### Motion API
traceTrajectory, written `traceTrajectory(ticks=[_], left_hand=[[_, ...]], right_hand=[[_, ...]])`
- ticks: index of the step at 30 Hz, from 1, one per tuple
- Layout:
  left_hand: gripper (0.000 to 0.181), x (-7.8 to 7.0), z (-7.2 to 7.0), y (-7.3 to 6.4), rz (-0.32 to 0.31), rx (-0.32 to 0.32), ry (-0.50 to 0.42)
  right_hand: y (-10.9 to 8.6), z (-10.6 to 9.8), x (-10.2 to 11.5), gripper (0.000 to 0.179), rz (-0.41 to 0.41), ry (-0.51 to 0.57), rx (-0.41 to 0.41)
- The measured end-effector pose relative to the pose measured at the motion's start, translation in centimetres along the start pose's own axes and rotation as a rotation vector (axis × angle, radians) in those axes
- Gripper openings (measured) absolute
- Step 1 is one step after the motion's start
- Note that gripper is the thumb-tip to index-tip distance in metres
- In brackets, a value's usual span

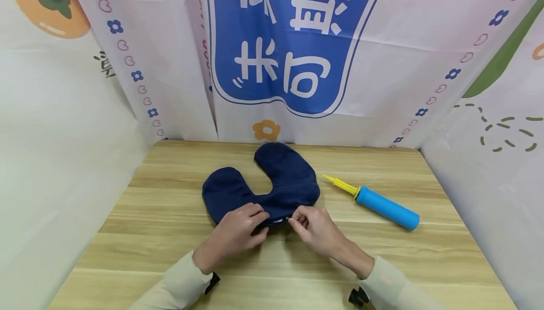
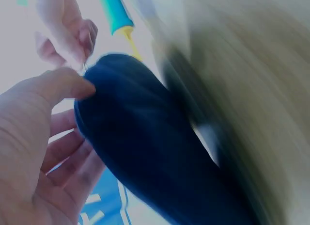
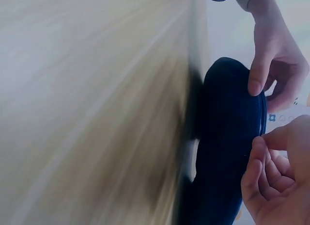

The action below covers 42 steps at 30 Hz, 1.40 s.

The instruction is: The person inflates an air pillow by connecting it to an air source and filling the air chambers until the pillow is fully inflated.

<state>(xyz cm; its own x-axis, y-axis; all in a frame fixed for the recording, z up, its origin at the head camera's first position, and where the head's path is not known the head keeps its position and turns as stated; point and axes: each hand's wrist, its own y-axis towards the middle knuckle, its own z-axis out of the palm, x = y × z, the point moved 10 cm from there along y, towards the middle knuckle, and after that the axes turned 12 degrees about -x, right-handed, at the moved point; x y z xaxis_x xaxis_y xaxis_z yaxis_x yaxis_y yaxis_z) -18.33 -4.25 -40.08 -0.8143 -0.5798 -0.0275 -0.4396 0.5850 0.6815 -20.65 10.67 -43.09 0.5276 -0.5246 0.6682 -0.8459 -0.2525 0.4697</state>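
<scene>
Pillow (image 1: 291, 173) in navy-blue fabric, soft-looking and U-shaped, lying around the middle of a pale wood-grain tabletop (image 1: 140, 215), with one tip reaching the back edge. Opens toward that back edge, leaning a bit to the back left corner, closed curve to the front. Long axis, going through the curve and out the gap: mostly front to back, skewed slightly left at the far end. Held along the front curve by both hands, either side of a thin pale slit (image 1: 278, 221) in the seam. Gripped left of the slit by the left hand (image 1: 242, 227), thumb on one face, fingers round the other, probably to keep the seam steady. Pinched at the slit's right end by the right hand (image 1: 316, 230), likely on a zip pull (image 1: 287, 218), but too tiny to be sure. Curve to the front presumably for easy access, tbh. Over toward the right edge, apart from everything: blue cylindrical hand pump (image 1: 386, 207) with yellow tapered nozzle (image 1: 342, 185), aimed back left, maybe parked there to stay reachable.
</scene>
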Motion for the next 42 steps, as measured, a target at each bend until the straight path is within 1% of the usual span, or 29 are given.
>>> traceTrajectory(ticks=[3, 5, 8, 11, 16, 20, 23, 28, 31, 34, 36, 39, 42], left_hand=[[0.027, -1.1, 0.9, 0.7, 0.031, 0.008, 0.034], [0.024, -1.8, 1.5, 1.0, 0.062, 0.017, 0.077], [0.014, -2.3, 2.1, 1.2, 0.089, 0.026, 0.118], [0.009, -2.5, 2.1, 1.2, 0.089, 0.021, 0.119], [0.009, -2.2, 1.6, 1.1, 0.078, -0.005, 0.091], [0.009, -1.9, 1.3, 0.9, 0.070, -0.025, 0.083], [0.009, -1.8, 1.2, 0.5, 0.066, -0.029, 0.084], [0.006, -1.2, 0.8, -0.1, 0.040, -0.010, 0.060], [0.004, -0.2, 0.2, -0.5, -0.007, 0.001, 0.035], [0.008, 0.8, -0.5, -1.0, -0.058, 0.000, 0.024], [0.013, 1.1, -0.8, -1.1, -0.075, -0.004, 0.021], [0.015, 0.8, -0.6, -0.9, -0.060, -0.003, 0.033], [0.021, -0.4, 0.0, -0.2, -0.026, -0.013, 0.054]], right_hand=[[0.0, 0.1, 0.2, 0.013, 0.040, 0.056, 0.032], [0.0, 0.3, 0.4, 0.012, 0.047, 0.078, 0.059], [0.0, 0.7, 0.7, 0.012, 0.035, 0.085, 0.099], [-0.1, 0.9, 1.1, 0.013, 0.003, 0.080, 0.116], [0.1, 0.9, 1.3, 0.014, -0.051, 0.053, 0.118], [0.2, 0.9, 1.4, 0.012, -0.092, 0.028, 0.102], [0.2, 0.9, 1.3, 0.011, -0.107, 0.030, 0.101], [0.1, 0.8, 0.6, 0.011, -0.087, 0.026, 0.127], [0.0, 0.2, -0.3, 0.011, -0.054, 0.014, 0.119], [0.0, -0.2, -1.2, 0.010, -0.012, 0.028, 0.101], [0.0, -0.4, -1.4, 0.011, -0.002, 0.040, 0.092], [0.2, -0.4, -0.9, 0.012, -0.020, 0.051, 0.071], [0.5, -0.7, 0.0, 0.011, -0.041, 0.049, 0.034]])
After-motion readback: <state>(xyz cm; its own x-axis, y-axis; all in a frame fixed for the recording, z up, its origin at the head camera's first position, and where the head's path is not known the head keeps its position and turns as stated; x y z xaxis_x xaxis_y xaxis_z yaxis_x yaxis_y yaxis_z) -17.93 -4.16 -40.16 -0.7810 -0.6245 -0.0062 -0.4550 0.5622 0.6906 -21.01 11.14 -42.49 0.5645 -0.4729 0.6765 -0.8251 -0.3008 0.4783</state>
